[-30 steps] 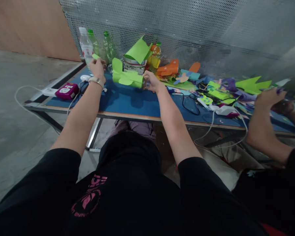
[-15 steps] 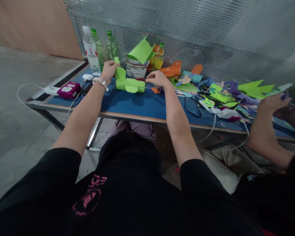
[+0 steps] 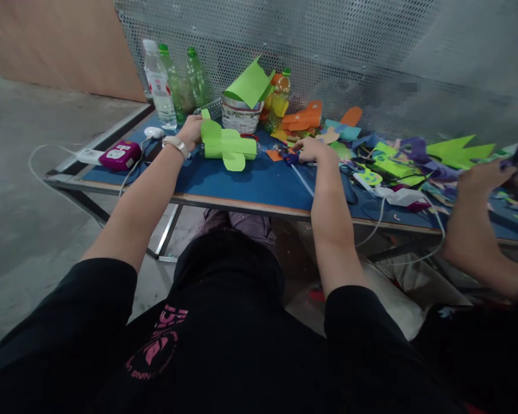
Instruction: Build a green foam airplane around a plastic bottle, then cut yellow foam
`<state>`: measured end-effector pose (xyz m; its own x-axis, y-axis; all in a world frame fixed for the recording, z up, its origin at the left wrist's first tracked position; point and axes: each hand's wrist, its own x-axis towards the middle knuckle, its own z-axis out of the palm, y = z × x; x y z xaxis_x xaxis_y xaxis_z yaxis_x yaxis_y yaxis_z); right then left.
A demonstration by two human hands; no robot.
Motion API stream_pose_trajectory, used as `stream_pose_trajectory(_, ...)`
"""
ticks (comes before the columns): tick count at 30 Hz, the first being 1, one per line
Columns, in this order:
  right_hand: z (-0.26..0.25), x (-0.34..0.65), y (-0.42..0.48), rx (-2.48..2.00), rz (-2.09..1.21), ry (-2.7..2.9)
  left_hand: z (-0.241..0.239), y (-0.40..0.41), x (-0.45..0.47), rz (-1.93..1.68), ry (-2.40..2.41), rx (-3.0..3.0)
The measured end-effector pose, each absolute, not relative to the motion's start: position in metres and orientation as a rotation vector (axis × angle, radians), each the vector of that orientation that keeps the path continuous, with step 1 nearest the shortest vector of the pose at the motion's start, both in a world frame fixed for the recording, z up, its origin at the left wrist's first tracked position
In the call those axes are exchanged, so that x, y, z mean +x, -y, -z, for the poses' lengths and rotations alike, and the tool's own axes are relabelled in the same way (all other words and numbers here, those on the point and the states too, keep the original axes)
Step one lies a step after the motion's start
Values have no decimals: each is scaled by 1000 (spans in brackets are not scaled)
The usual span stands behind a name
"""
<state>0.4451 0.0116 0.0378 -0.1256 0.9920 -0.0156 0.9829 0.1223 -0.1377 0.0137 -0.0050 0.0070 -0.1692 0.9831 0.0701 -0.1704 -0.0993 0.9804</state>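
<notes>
My left hand is closed at the left end of a toy plane, a clear bottle wrapped in light green paper with rounded wings and an upright fin. The plane lies level at the table's middle. My right hand has its fingers curled at a dark blue tool, apparently a glue gun, with a pale stick slanting from it toward the table edge. My fingers partly hide their contact with it. A small orange paper scrap lies beside the tool. Red-handled scissors seem to lie behind the plane.
Bottles and a basket topped with green paper stand at the back. A purple power strip sits left. Coloured paper scraps and cables cover the right side, where a co-worker's arm reaches in.
My right hand has moved right, away from the plane and the red scissors, to the dark blue tool. The plane has rolled slightly, its front wing now showing more. My left hand stays at its tail.
</notes>
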Motion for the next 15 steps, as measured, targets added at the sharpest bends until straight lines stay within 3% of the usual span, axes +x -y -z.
stream_pose_trajectory(9,-29,452,-23,-2067,-155,2391,-8,15,11,-1227,-1212,1152)
stream_pose_trajectory(15,-34,454,-17,-1756,-125,2179,-6,2,5,-1172,-1228,1174)
